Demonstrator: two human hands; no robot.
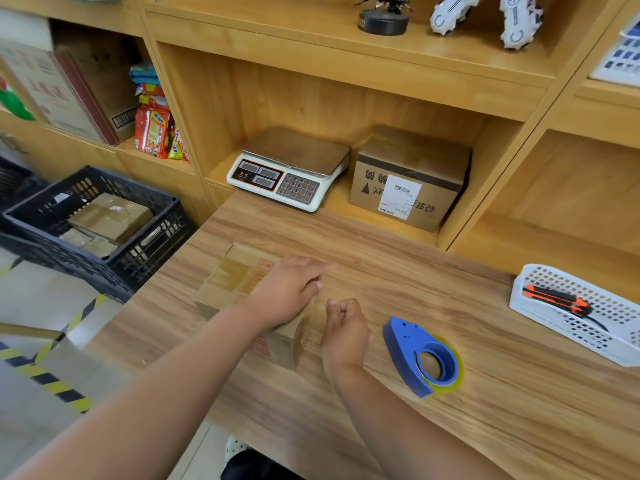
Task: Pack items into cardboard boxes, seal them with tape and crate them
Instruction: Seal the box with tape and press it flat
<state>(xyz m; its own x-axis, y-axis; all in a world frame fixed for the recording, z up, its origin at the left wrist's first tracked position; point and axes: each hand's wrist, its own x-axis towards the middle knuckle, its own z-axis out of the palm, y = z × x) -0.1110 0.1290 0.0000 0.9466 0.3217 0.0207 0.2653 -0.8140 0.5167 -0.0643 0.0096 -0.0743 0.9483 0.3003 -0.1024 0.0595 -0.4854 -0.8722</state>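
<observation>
Cardboard box (230,273) sits on the table (450,278) near its left edge, flaps down, and here's the sealing step. The left grip (287,292) lies flat on top, fingers straight, pinning the lid. The right grip (346,327) is curled at the box's near end; whether it's pinching clear tape or holding nothing, I can't tell from here. To do this well, I'd say keep that flat palm bearing down so the flaps stay level, run the tape over the edge and rub it tight against the end face, no wrinkles. The blue tape dispenser (422,358) lies just beside the right grip. Over on the left, the black crate (156,237) holds several taped parcels (110,216), with room beside them, I reckon. On the right, the white basket (516,296) holds an orange utility knife (554,299).
</observation>
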